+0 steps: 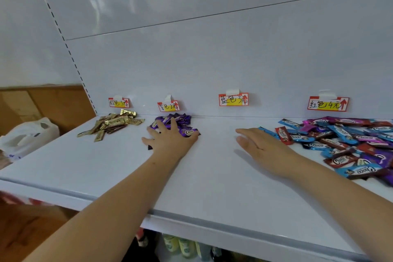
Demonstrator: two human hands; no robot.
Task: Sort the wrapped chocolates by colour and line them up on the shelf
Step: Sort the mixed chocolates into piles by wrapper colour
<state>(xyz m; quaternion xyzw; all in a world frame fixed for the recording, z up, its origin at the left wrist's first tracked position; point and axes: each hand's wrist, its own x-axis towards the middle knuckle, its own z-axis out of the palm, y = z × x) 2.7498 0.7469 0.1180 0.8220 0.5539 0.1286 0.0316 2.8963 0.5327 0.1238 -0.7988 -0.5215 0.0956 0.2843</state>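
Observation:
A white shelf (119, 168) carries three groups of wrapped chocolates. Gold ones (112, 124) lie in a heap at the back left. To their right sits a purple pile (180, 122), and my left hand (170, 140) rests flat on it with fingers spread. A mixed heap of blue, red and purple chocolates (344, 142) covers the right side. My right hand (259, 144) lies open on the bare shelf just left of that heap, its edge near a blue chocolate (269, 132).
Four price labels are taped to the back wall: gold (118, 102), purple (168, 106), blue (233, 99), red (328, 103). A white plastic bag (27, 136) lies off the shelf's left end. Bottles (180, 245) stand on the level below.

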